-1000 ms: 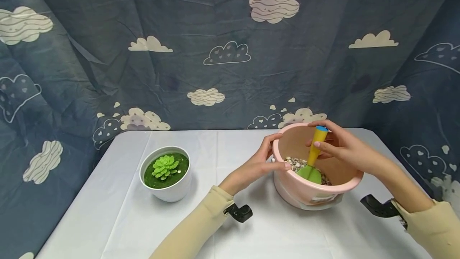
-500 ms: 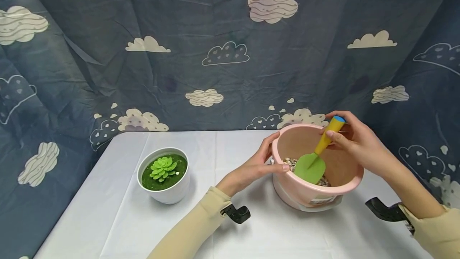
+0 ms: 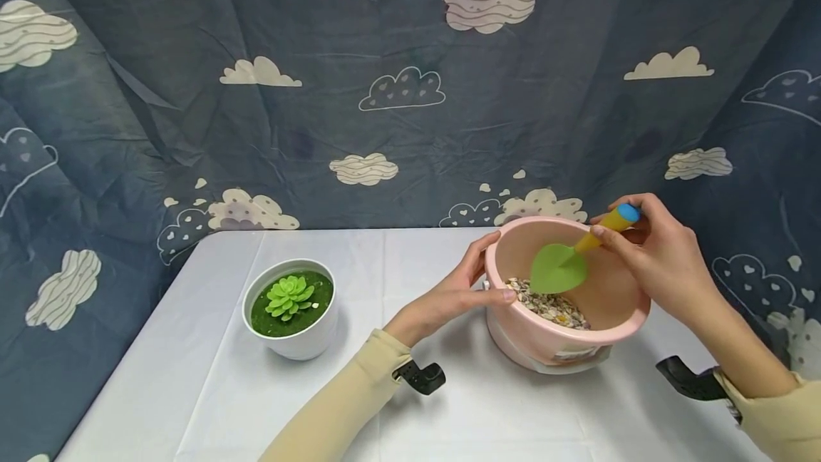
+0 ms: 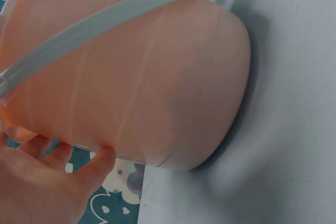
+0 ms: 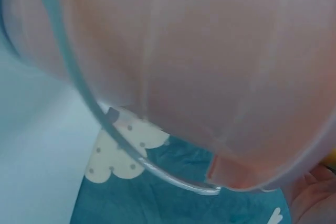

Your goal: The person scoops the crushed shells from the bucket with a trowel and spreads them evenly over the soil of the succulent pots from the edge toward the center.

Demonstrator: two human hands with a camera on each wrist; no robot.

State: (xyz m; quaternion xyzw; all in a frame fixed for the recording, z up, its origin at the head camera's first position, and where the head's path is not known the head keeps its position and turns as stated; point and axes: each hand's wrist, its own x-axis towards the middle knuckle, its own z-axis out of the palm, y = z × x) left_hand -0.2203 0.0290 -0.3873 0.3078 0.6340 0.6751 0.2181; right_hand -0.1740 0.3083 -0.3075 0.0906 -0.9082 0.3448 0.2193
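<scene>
A pink bucket (image 3: 532, 337) stands on the right half of the table. Small mixed pebbles (image 3: 548, 307) lie inside, gathered toward its front left. My left hand (image 3: 449, 298) holds the bucket's left side, thumb at the rim; in the left wrist view its fingers (image 4: 97, 169) lie against the outer wall. Over the bucket's right back rim, my right hand (image 3: 663, 255) grips the yellow, blue-tipped handle of a toy shovel. The shovel's green blade (image 3: 559, 269) hangs tilted above the pebbles, its visible face bare. Only part of my right hand (image 5: 315, 195) shows in the right wrist view.
On the left of the table (image 3: 224, 412) stands a white pot (image 3: 301, 348) with a green succulent (image 3: 290, 296). The bucket's pale carrying handle (image 4: 105, 27) hangs down along its outside. A dark cloud-patterned cloth (image 3: 288, 127) hangs behind the table.
My right hand has moved right, lifting the shovel's blade out of the pebbles and tipping its handle toward level. My left hand stays on the bucket. The head view has shifted slightly.
</scene>
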